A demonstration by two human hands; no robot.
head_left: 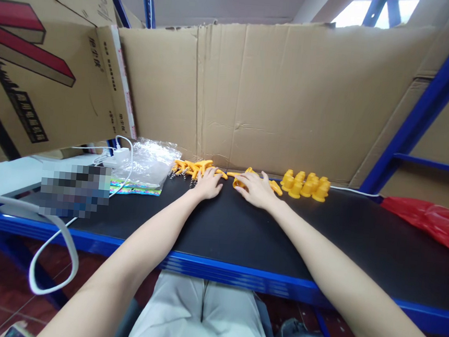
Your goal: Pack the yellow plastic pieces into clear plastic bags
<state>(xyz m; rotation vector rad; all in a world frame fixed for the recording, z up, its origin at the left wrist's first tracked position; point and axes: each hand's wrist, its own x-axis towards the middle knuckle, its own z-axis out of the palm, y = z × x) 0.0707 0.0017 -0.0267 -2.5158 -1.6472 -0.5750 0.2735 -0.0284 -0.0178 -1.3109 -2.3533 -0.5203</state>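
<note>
My left hand (pixel 207 184) lies at the right edge of a pile of orange-yellow corkscrew handles (pixel 193 167) with metal spirals pointing toward me. Its fingers are stretched out and the thumb is apart; the fingertips touch or overlap the nearest handles. My right hand (pixel 257 190) is spread over several yellow plastic parts (pixel 241 182), some ring-like, which it partly covers. Another yellow piece (pixel 275 187) pokes out beside its wrist. Farther right, several yellow bell-shaped plastic pieces (pixel 305 186) stand upright in a cluster.
The black tabletop (pixel 222 231) has a blue metal front edge (pixel 239 274). Clear plastic bags (pixel 150 162), a white power strip (pixel 120 158) and cables lie left. A red plastic bag (pixel 432 223) lies right. Cardboard (pixel 293 101) walls the back; a large carton (pixel 59 86) stands left.
</note>
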